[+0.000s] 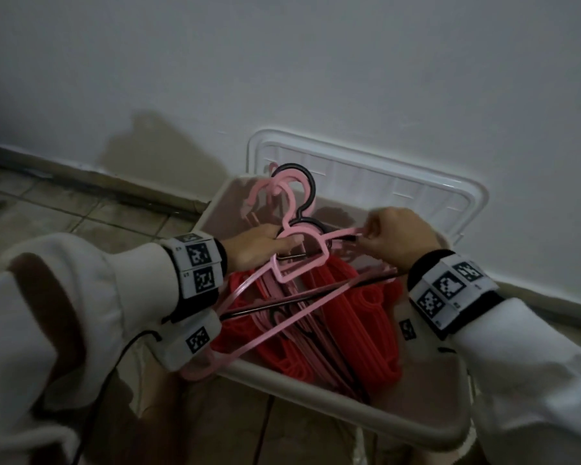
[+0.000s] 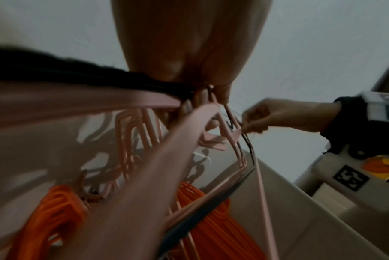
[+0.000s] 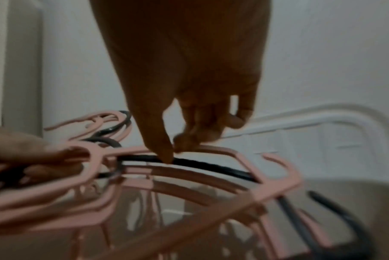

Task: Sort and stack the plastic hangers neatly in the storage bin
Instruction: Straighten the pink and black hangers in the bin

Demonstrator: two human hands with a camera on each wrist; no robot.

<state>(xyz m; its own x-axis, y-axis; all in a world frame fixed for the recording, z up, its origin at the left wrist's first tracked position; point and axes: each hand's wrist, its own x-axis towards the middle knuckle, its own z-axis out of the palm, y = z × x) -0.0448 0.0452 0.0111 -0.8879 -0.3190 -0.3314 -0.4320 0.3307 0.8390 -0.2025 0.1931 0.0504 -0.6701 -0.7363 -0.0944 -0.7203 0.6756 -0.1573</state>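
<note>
We see the storage bin [image 1: 332, 402] on the tiled floor [image 1: 64, 209], its far rim against the white wall [image 1: 316, 62], where its clear lid [image 1: 366, 176] leans; open floor lies to the left. Inside, the red hangers [image 1: 359, 317] lie stacked, with more pink ones beside them. Above the bin, our left hand [image 1: 259, 245] grips the necks of a bunch of pink hangers [image 1: 302, 236] and one black hanger [image 1: 302, 182], hooks pointing to the wall. Our right hand [image 1: 399, 238] pinches the pink shoulder bar between thumb and fingertips [image 3: 184, 142], just above the black bar. The wrist bands [image 1: 198, 263] carry square black-and-white code markers; we read no lettering.
</note>
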